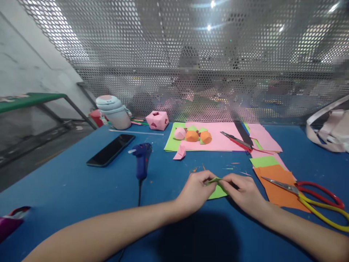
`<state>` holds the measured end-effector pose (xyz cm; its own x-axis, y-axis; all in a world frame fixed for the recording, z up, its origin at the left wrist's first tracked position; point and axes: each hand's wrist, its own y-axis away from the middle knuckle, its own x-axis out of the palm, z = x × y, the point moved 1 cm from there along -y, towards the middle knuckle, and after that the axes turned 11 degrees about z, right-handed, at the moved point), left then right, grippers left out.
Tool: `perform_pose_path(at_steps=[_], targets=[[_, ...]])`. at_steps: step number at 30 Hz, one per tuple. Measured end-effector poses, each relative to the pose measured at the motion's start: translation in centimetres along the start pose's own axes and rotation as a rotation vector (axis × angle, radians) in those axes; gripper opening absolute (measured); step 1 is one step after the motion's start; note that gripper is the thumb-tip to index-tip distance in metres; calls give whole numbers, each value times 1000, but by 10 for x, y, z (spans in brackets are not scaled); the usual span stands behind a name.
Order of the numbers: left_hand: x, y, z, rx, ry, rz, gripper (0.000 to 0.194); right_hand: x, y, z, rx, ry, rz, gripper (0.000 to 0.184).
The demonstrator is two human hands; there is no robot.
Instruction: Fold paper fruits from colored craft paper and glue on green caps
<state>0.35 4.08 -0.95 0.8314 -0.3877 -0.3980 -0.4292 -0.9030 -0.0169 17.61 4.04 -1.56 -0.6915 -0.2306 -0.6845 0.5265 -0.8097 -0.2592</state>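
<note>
A small piece of green paper [218, 190] lies on the blue table [68, 189] between my two hands. My left hand [196, 191] pinches its upper left edge with closed fingers. Closed on the same folded edge from the right is my right hand [242, 191]. The two sets of fingertips nearly touch over the fold. The lower part of the paper rests flat on the table under my hands.
An orange sheet [278, 185] with red and yellow scissors [313, 198] lies to the right. A blue glue gun [142, 160] and a black phone [111, 149] are on the left. Pink and green sheets [218, 140] carry folded paper shapes [193, 135] and a cutter [237, 141]. A perforated metal screen [191, 62] closes the back.
</note>
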Motion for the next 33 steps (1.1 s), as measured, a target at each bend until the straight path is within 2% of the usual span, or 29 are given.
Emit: perform_pose_path(at_steps=[8, 13, 16, 18, 21, 24, 26, 27, 29, 31, 33], targets=[[2, 0, -4, -26, 202, 63, 10, -1, 0, -1, 3, 6, -34, 22], [5, -1, 3, -19, 293, 101, 14, -3, 0, 2, 15, 3, -40, 22], [7, 0, 4, -27, 245, 113, 16, -3, 0, 2, 10, 9, -26, 21], [3, 3, -4, -7, 131, 96, 16, -4, -1, 0, 26, 8, -36, 21], [-15, 8, -26, 88, -74, 64, 21, -7, -2, -2, 103, -12, -50, 23], [-51, 4, -43, 277, -269, -131, 24, -10, -3, -3, 193, -45, -54, 27], [-78, -6, -39, 318, -439, -311, 29, -10, -4, -2, 210, -64, -45, 28], [-91, -14, -33, 320, -529, -350, 36, -10, -4, -1, 205, -66, -40, 28], [-111, -29, -13, 281, -694, -315, 46, -10, -5, 1, 183, -60, -37, 28], [-124, -41, 9, 220, -792, -192, 46, -9, -6, 2, 161, -55, -36, 27], [-128, -47, 28, 164, -828, -61, 41, -9, -6, 3, 147, -60, -28, 27]])
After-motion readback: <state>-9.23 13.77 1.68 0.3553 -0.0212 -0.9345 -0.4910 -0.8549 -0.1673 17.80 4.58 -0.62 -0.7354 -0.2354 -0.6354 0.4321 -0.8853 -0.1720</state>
